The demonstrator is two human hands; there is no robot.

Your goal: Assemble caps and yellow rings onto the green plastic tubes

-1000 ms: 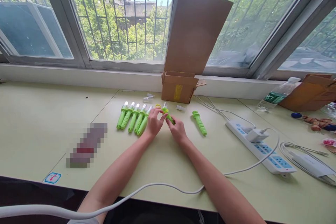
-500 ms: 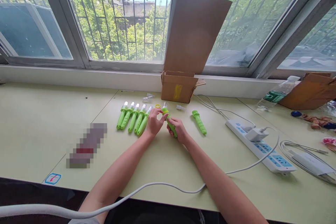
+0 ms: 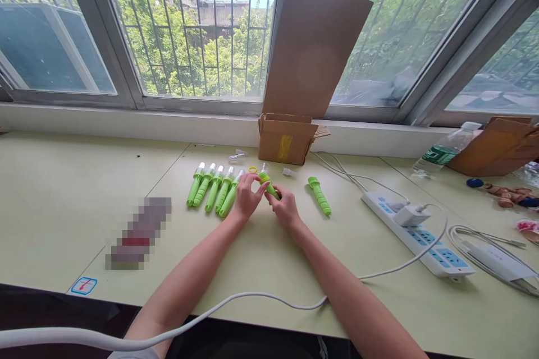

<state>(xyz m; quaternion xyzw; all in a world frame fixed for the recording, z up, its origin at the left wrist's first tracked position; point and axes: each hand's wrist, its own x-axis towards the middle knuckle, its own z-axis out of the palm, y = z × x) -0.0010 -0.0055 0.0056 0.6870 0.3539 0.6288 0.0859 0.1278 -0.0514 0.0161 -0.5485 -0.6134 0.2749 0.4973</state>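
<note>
Both hands hold one green flashlight-shaped plastic handle (image 3: 272,189), tilted over the table. My left hand (image 3: 248,196) grips its wider collar end with the fingertips. Lower down, my right hand (image 3: 285,206) is wrapped around the shaft and hides its bottom end. Several green handles with clear caps (image 3: 215,189) lie in a row left of my left hand. An uncapped green handle (image 3: 320,196) lies apart on the right. Just beyond the hands are a yellow ring (image 3: 252,169) and a clear cap (image 3: 265,167). Another clear cap (image 3: 288,172) lies on its side.
A small cardboard box (image 3: 286,143) stands against the sill, its flap raised. More clear caps (image 3: 238,155) lie left of it. On the right are a power strip (image 3: 421,235), coiled cable and a bottle (image 3: 446,148). A white cable (image 3: 252,295) crosses near my forearms.
My right hand has shifted slightly up along the green handle, and its fingers cover the lower end that showed before. My left hand has barely moved.
</note>
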